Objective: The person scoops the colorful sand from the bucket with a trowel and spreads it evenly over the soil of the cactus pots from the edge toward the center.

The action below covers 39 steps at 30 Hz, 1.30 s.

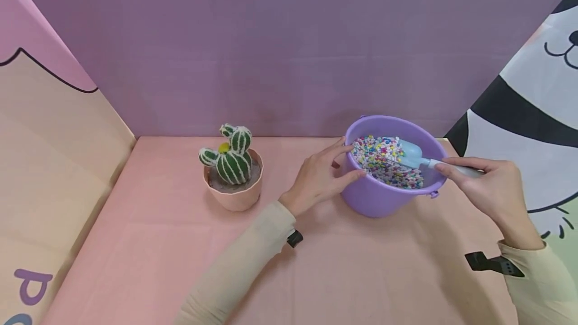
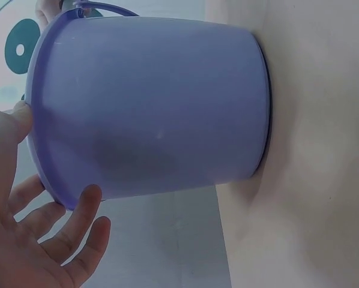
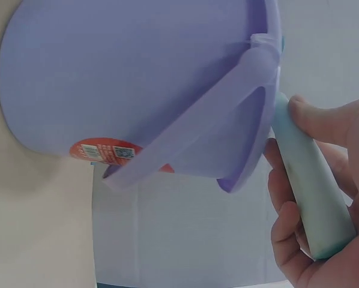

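A purple bucket (image 1: 377, 199) with multicoloured small beads (image 1: 377, 154) inside stands on the table. My left hand (image 1: 318, 177) holds its rim on the near left side, thumb and index finger apart at the edge; other fingers lie along the outer wall in the left wrist view. Over the opposite side, my right hand (image 1: 492, 184) grips the pale handle (image 3: 314, 186) of a light-blue scoop (image 1: 410, 153). The scoop's blade is inside the bucket at the beads, with beads heaped in front of it. The handle crosses the right rim.
A potted toy cactus (image 1: 232, 164) in a peach pot (image 1: 235, 198) stands left of the bucket. The bucket's handle (image 3: 197, 123) hangs down its outer side. A purple wall (image 1: 289, 64) rises behind the pink table (image 1: 158, 245), with printed panels at both sides.
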Motion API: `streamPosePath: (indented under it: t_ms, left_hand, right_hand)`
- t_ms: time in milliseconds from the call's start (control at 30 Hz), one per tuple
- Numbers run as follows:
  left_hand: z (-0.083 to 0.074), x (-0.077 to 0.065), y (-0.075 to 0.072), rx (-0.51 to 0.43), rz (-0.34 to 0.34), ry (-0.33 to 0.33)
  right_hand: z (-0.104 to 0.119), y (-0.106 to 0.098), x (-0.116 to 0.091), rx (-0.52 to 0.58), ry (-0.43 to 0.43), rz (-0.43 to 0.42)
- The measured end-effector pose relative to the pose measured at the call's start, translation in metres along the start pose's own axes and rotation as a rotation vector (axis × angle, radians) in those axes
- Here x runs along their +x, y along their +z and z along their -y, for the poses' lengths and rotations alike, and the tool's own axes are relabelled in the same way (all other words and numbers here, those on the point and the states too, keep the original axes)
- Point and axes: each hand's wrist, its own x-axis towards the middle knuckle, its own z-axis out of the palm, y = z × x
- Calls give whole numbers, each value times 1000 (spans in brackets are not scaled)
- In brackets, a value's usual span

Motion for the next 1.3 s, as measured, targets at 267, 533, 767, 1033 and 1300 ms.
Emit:
streamPosePath:
  t_ms: [267,533,767,1033,1300]
  left_hand:
    - [2,-1,1,-1,-7,8]
    - [3,1,-1,3,-7,-3]
    - [4,-4,-6,-27,-12,-28]
    - [9,-14,-15,-23,-56,-21]
    - [17,-24,-22,18,-91,-2]
  right_hand:
    - [5,-4,-2,7,33,-11]
    - [7,-5,-3,27,34,-11]
    - [10,-6,-6,45,35,0]
    - [17,-3,-8,40,42,3]
    - [26,3,-11,57,24,8]
